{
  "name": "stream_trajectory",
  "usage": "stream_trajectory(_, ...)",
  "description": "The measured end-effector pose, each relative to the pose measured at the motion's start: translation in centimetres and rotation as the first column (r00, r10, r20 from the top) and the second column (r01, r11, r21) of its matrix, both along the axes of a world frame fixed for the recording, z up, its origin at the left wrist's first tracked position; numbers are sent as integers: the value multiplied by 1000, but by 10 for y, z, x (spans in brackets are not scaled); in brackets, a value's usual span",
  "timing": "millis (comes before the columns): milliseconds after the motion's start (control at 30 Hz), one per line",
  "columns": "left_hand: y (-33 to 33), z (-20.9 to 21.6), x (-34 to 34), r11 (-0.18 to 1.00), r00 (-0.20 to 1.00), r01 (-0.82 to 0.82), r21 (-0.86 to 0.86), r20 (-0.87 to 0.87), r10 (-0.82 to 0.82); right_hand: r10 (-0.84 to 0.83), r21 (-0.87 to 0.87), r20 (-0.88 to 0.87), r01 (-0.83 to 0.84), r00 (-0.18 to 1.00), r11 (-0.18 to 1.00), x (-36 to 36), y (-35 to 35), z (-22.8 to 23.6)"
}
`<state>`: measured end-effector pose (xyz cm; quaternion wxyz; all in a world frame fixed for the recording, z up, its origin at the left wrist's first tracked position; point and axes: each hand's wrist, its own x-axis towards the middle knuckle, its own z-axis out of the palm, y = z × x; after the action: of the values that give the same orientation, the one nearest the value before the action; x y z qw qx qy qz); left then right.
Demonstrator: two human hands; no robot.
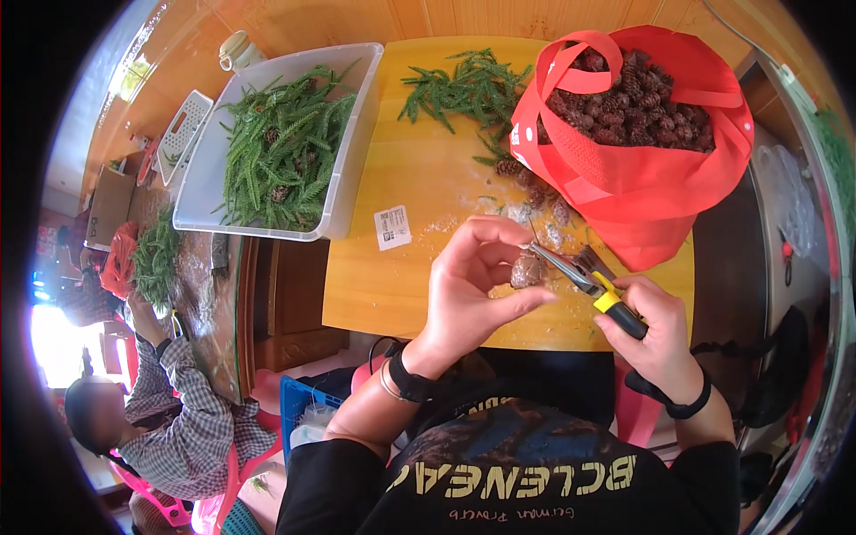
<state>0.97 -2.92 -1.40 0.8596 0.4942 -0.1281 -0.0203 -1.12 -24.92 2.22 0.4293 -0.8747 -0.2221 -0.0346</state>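
My left hand (473,281) is curled around a small brown pine cone (528,270), with the thumb below it and the index finger above. A thin dark wire (532,225) sticks up by that index fingertip. My right hand (655,330) grips long-nose pliers (615,305) with yellow and black handles. The tips of the pliers meet the wire just above the pine cone, close to my left fingertips. Whether the jaws are fully closed is too small to make out.
A red bag (633,178) full of pine cones stands at the back right of the yellow table (428,285). Green sprigs (468,85) lie beside it. A clear plastic bin (361,143) of sprigs is at the left. A white label (392,227) lies nearby. Another person (192,419) works far left.
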Motion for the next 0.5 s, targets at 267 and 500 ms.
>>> stream_trajectory(267,-2,6,-5,942,981,-183,283,108,158,-22,-37,33,23,999,999,-1,0,1)
stream_trajectory(500,3,14,-2,998,986,21,64,-165,-10,-20,-87,122,31,992,996,-1,2,6)
